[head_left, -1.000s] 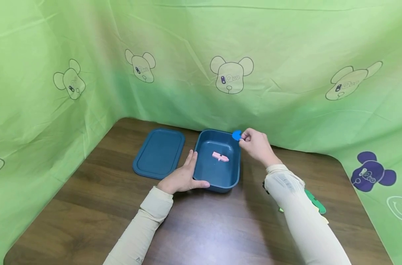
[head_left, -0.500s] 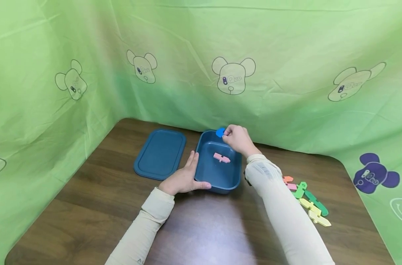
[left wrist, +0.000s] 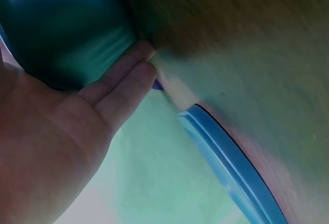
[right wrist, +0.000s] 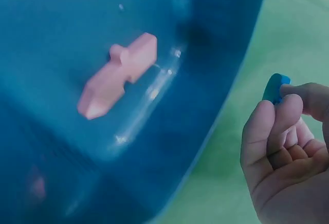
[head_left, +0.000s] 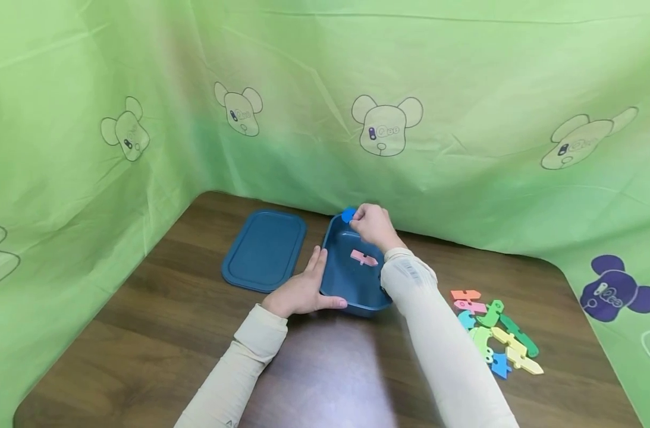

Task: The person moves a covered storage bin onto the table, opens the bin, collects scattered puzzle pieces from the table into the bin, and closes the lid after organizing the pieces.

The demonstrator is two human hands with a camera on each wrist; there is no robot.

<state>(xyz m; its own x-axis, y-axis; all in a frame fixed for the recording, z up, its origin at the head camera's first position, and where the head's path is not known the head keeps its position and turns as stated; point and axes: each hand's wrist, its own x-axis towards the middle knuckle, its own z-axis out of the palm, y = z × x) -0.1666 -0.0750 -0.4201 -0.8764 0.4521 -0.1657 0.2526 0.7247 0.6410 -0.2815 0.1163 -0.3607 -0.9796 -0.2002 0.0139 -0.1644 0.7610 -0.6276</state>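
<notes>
In the head view a dark blue box [head_left: 351, 285] stands open on the table, with a pink arrow-shaped puzzle piece [head_left: 364, 257] lying on its floor. My left hand [head_left: 302, 289] rests against the box's left side, fingers straight along the wall and thumb at the front corner; the left wrist view shows those fingers [left wrist: 126, 88] flat beside the wall. Over the box's far end, my right hand [head_left: 375, 226] pinches a small blue puzzle piece [head_left: 348, 215] between thumb and fingers. The right wrist view shows only part of that blue piece [right wrist: 276, 88], the fingertips covering the rest.
The matching blue lid [head_left: 264, 249] lies flat to the left of the box. On the right sits a loose pile of colored puzzle pieces, among them an orange one [head_left: 465, 295], a dark green one [head_left: 520, 336] and a pale yellow one [head_left: 524, 360]. A green cloth [head_left: 303, 166] hangs behind the table.
My right hand has moved left with the blue puzzle piece, from the box's far right corner over its far end. The pile on the right has come into view. My left hand stays at the box.
</notes>
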